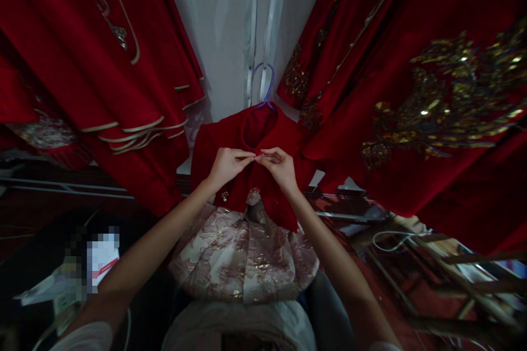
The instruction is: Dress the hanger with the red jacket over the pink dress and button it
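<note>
A: Where does your red jacket [255, 178] lie?

B: Directly before you, below a purple hanger [270, 86] whose hook rises above its collar [268, 136]. The lower part spreads towards the patterned brocade cloth [242, 258] over your lap.

A: How do your hands stand?

B: Your left hand [227, 166] and right hand [281, 168] meet just below the collar, thumbs and fingertips pressed together, pinching the front of the jacket. A small pale speck shows between them; you cannot tell what it is.

A: How should the jacket handle?

B: Judged by its drape, it is light to moderate in weight and soft, with a firmer collar; it should not slip readily. Grip the cloth close to the front edge, and treat the beaded ornament [224, 196] on the lower front as fragile.

A: Which containers do you note?

B: None that you can identify surely. At your left a white, red-striped item [104, 256] is partly pixelated; whether it is a packet, and what it might hold, cannot be told.
</note>
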Tool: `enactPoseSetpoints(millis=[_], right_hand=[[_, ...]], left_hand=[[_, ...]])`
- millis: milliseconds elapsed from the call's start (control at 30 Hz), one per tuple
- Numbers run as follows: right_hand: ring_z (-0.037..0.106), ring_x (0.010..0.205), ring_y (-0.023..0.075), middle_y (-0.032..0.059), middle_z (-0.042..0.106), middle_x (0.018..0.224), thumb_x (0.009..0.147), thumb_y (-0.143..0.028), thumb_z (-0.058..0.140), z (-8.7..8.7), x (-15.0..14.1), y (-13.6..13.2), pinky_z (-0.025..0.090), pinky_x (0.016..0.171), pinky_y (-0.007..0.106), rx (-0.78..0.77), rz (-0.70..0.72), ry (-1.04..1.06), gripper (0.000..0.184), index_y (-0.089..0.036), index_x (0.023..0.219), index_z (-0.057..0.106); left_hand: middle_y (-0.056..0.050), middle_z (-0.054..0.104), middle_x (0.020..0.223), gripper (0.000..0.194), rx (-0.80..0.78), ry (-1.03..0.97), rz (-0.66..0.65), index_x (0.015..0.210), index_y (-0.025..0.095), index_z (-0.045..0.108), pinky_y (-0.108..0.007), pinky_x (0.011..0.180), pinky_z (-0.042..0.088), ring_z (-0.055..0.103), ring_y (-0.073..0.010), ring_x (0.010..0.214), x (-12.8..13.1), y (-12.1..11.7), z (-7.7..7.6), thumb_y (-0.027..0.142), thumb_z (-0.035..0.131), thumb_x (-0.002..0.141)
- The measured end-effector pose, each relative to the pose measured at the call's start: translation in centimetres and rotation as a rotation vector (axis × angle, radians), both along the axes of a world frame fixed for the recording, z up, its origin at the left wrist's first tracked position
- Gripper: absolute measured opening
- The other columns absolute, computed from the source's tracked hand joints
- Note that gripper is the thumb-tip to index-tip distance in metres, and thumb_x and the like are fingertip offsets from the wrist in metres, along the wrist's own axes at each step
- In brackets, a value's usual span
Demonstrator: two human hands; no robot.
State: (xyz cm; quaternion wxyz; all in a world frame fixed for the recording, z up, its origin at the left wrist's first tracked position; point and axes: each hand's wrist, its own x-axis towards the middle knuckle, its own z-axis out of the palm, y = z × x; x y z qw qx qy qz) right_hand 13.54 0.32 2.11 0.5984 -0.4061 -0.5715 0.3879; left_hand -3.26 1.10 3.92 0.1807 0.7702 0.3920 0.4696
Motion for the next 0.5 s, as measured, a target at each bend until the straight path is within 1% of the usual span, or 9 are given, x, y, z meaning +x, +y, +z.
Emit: enactPoseSetpoints(millis=[67, 133, 233, 300, 333, 400, 500], right_hand=[[0.063, 0.078, 0.0149, 0.0027, 0.065, 0.084, 0.067, -0.033, 0.072, 0.1, -0.4, 0.0, 0.054, 0.078, 0.032, 0.031, -0.040, -0.031, 0.028, -0.020, 0.086, 0.057], [0.061, 0.079, 0.0133, 0.0021, 0.061, 0.090, 0.070, -0.031, 0.068, 0.0, -0.8, -0.4, 0.054, 0.073, 0.028, 0.070, -0.056, -0.053, 0.030, -0.022, 0.093, 0.050], [0.058, 0.074, 0.0105, 0.0032, 0.054, 0.104, 0.072, -0.027, 0.064, -0.7, -0.9, -1.7, 0.051, 0.061, 0.023, 0.102, -0.002, -0.107, 0.046, -0.026, 0.109, 0.038], [0.056, 0.069, 0.0095, 0.0040, 0.051, 0.109, 0.070, -0.024, 0.065, -1.5, -0.6, -2.7, 0.048, 0.056, 0.022, 0.120, -0.020, -0.200, 0.055, -0.026, 0.114, 0.033], [0.055, 0.068, 0.0095, 0.0038, 0.051, 0.108, 0.069, -0.023, 0.066, -1.9, -0.3, -3.2, 0.047, 0.055, 0.023, 0.122, -0.046, -0.251, 0.056, -0.026, 0.115, 0.032], [0.055, 0.066, 0.0106, 0.0018, 0.053, 0.098, 0.070, -0.025, 0.066, -2.6, 0.3, -4.0, 0.045, 0.054, 0.023, 0.084, -0.071, -0.303, 0.052, -0.025, 0.111, 0.034], [0.056, 0.064, 0.0121, -0.0018, 0.056, 0.081, 0.074, -0.031, 0.066, -2.7, 1.3, -4.8, 0.045, 0.054, 0.024, -0.035, 0.005, -0.208, 0.041, -0.024, 0.103, 0.037]], left_hand=[[-0.006, 0.073, 0.087, 0.016, -0.061, -0.084, -0.038, 0.087, 0.018, 0.071, -0.026, 0.066, 0.057, 0.069, -0.0162, 0.072, 0.6, 0.0, -0.6, 0.027, 0.063, 0.077], [-0.006, 0.069, 0.092, 0.019, -0.117, -0.200, -0.080, 0.095, 0.017, 0.064, -0.024, 0.066, 0.056, 0.067, -0.0145, 0.079, 1.3, -0.1, -1.4, 0.022, 0.061, 0.076], [-0.005, 0.063, 0.098, 0.030, -0.208, -0.397, -0.091, 0.104, 0.019, 0.051, -0.023, 0.070, 0.055, 0.064, -0.0113, 0.083, 2.2, -0.4, -2.5, 0.017, 0.059, 0.076], [-0.005, 0.062, 0.101, 0.031, -0.312, -0.487, -0.096, 0.108, 0.021, 0.046, -0.023, 0.069, 0.054, 0.063, -0.0110, 0.084, 2.5, -0.9, -3.1, 0.020, 0.057, 0.078], [-0.005, 0.061, 0.102, 0.031, -0.370, -0.521, -0.103, 0.109, 0.022, 0.045, -0.023, 0.069, 0.054, 0.063, -0.0114, 0.086, 2.5, -1.2, -3.4, 0.022, 0.056, 0.080], [-0.005, 0.060, 0.105, 0.029, -0.471, -0.588, -0.127, 0.110, 0.022, 0.045, -0.024, 0.069, 0.054, 0.062, -0.0118, 0.087, 2.6, -1.8, -3.8, 0.029, 0.053, 0.083], [-0.004, 0.060, 0.105, 0.027, -0.583, -0.616, -0.166, 0.108, 0.023, 0.048, -0.023, 0.068, 0.053, 0.062, -0.0110, 0.084, 2.8, -3.0, -4.6, 0.039, 0.047, 0.088]])
